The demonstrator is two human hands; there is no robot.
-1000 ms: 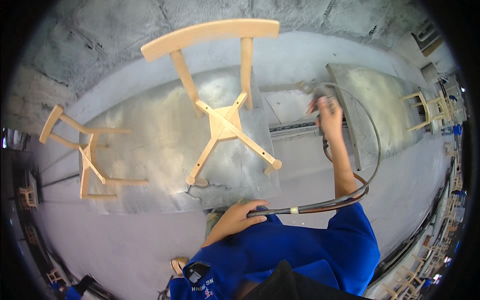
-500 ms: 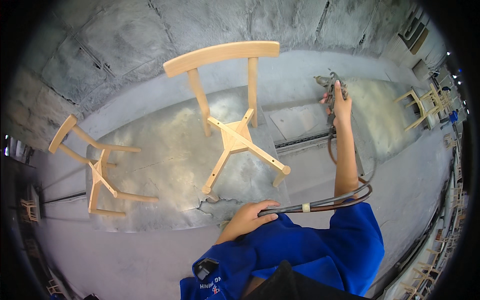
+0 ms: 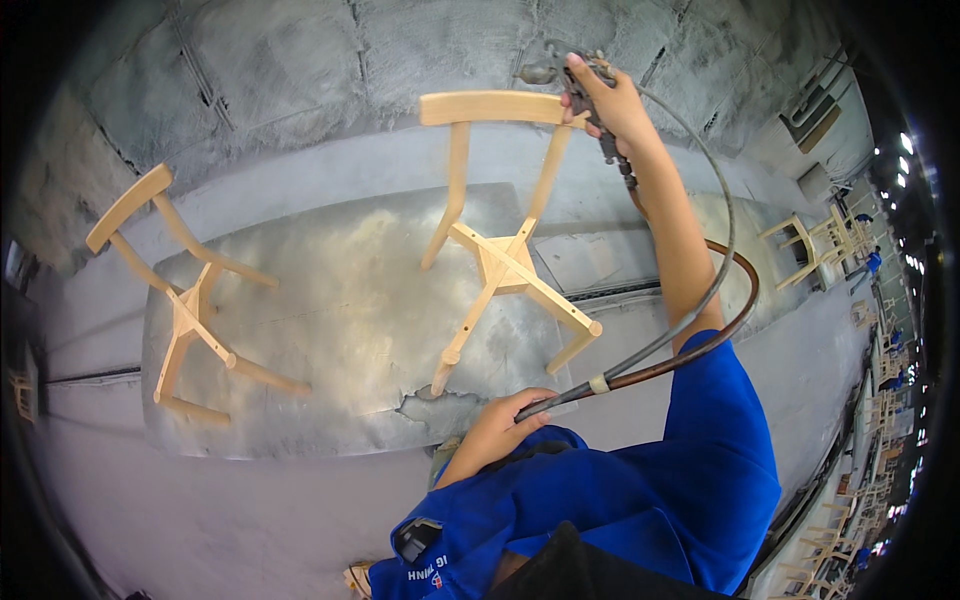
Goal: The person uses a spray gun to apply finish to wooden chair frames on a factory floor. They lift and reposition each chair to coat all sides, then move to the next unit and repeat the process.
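Note:
My right hand (image 3: 612,98) is raised at the far side, wrapped round a metal spray gun (image 3: 590,100) whose cup and nozzle end points left. The gun is just above the right end of a pale wooden chair frame's (image 3: 500,108) curved backrest; I cannot tell whether they touch. This frame stands without a seat panel, its crossed rails and legs bare. Low in the middle, my left hand (image 3: 505,432) is closed on a pair of hoses (image 3: 630,378), grey and brown, bound with a light band. The hoses loop round my right forearm up to the gun.
A second wooden chair frame (image 3: 190,310) stands on the left of the stained grey board (image 3: 330,300). A dusty grey wall (image 3: 440,45) rises behind. More chair frames (image 3: 825,245) stand at the right, with a blue-clothed person (image 3: 873,262) near them.
My right hand has carried the spray gun up and left, from beside the nearer chair frame to its backrest. The hoses follow in a wider loop. My left hand keeps its hold, and the view has shifted.

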